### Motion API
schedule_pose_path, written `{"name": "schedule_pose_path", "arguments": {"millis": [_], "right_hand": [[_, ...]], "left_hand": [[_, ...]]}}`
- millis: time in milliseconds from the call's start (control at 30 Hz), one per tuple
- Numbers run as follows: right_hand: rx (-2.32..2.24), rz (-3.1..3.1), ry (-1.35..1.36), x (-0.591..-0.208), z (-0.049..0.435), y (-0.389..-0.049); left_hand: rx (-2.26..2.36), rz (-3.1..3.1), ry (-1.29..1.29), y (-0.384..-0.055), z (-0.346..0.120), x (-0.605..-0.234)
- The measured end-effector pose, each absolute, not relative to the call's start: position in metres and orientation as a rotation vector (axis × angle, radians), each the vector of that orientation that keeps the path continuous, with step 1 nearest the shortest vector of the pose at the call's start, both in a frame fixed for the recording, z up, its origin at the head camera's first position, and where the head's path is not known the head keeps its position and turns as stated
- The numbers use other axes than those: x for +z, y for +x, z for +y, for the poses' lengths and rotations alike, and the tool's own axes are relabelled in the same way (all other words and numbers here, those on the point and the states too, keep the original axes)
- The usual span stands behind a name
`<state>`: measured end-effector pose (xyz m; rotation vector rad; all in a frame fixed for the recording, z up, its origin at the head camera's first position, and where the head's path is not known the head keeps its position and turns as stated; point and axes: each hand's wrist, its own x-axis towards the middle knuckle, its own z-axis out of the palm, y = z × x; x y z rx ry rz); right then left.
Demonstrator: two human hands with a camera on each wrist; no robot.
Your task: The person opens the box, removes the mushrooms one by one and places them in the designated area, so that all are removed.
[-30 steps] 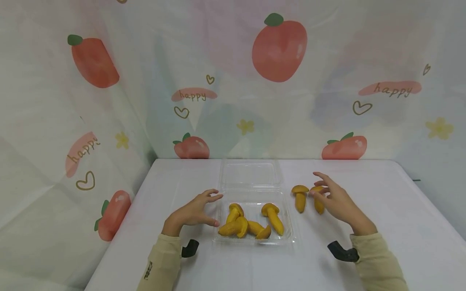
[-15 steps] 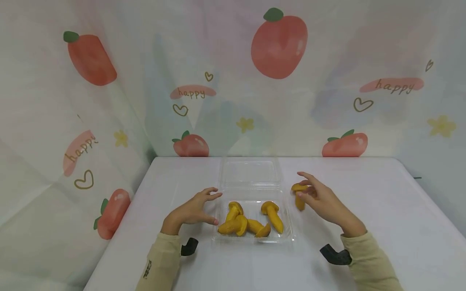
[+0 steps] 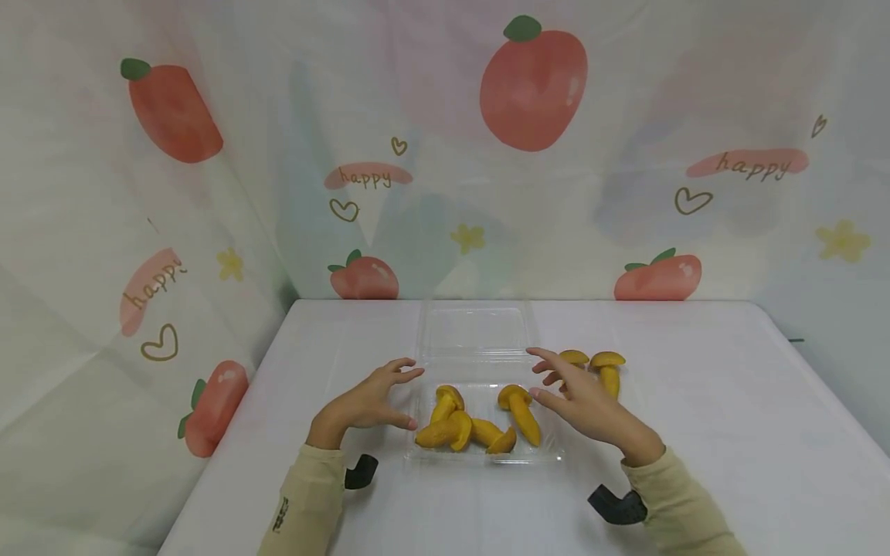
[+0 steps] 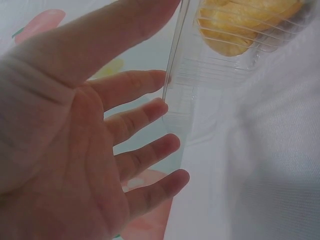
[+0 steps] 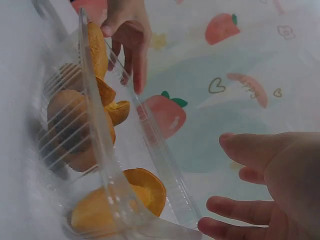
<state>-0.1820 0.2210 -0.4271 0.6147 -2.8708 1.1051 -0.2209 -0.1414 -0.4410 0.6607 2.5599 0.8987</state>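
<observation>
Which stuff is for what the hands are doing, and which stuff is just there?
Probably for the job:
left hand
right hand
clear box with its lid open
four yellow mushrooms inside it
two matching mushrooms beside it

Probably just there:
white table
fruit-print backdrop
black pieces at the wrists

The box (image 3: 480, 401) is glossy plastic, the mushrooms (image 3: 524, 419) matt, the tablecloth (image 4: 280, 165) woven fabric.
</observation>
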Motion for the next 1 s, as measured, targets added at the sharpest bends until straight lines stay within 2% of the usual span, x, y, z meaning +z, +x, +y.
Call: {"name": "schedule_pose_path", "arguments": {"millis": [333, 667, 1000], "right_hand": [[0.998, -2.895, 0.693, -0.442, 0.203, -0.180], [0.446, -2.891, 0.672, -0.459, 0.182, -0.177], [0.370, -2.793, 0.752, -0.468, 0.182, -0.176]], "left_hand": [[0.896, 2.573, 0.634, -0.220, -0.141, -0.442], [0.893, 2.561, 0.648, -0.222, -0.141, -0.443], [0.897, 2.553, 0.654, -0.222, -0.141, -0.442]]}}
